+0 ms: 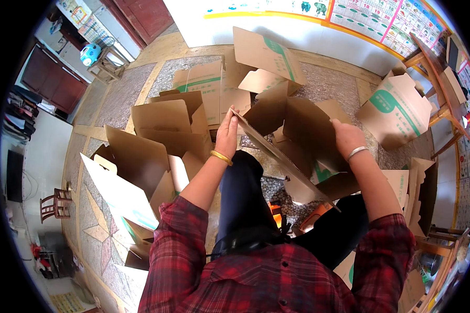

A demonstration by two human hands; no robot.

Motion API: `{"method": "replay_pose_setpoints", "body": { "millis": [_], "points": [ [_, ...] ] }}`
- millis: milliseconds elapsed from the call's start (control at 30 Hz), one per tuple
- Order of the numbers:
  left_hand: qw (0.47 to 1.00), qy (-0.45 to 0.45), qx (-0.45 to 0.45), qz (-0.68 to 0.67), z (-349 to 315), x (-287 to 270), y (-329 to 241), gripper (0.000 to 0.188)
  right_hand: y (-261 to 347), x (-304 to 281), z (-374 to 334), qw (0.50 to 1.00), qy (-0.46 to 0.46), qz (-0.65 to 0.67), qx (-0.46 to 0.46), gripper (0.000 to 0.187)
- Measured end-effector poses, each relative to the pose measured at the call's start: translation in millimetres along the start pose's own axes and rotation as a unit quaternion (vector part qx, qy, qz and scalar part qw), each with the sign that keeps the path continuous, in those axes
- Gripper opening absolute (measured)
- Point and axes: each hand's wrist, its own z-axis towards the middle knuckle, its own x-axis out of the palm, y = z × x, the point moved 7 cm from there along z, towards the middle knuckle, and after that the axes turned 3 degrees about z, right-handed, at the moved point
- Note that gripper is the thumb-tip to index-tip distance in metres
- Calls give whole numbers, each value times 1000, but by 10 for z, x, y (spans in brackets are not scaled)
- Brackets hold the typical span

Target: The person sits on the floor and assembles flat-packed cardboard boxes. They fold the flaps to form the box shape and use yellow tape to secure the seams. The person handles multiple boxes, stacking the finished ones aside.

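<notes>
Brown, looks light yet stiff, best held by edges of cardboard box (310, 126), pinched in left hand (226, 136) and right hand (349, 139).

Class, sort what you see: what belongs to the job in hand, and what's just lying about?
Job in hand:
- left hand and right hand, gripping an open carton
- other cartons around, probably

Just lying about, apparently:
- chair
- stool
- blue container
</notes>
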Motion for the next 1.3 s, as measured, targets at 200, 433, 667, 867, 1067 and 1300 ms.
{"method": "replay_pose_setpoints", "body": {
  "millis": [200,433,667,867,1067,1300],
  "points": [
    [995,78,56,-3,83,500,-222,33,-94,266,89,997,-74,-16,-11,13],
    [983,183,2,-18,-46,707,-422,30,-154,190,29,995,-76,-17,-58,22],
    [974,214,-47,-51,-686,593,-354,24,-109,276,-384,982,-91,29,-161,46],
    [963,262,-38,-46,-587,652,-314,28,-145,410,-330,980,-108,15,-169,46],
    [961,251,-94,-72,-479,837,-367,36,-140,588,-315,989,-22,-38,-143,66],
    [963,235,-128,-14,-418,854,-163,41,-123,605,-246,985,111,-79,-102,86]
  ]
}}
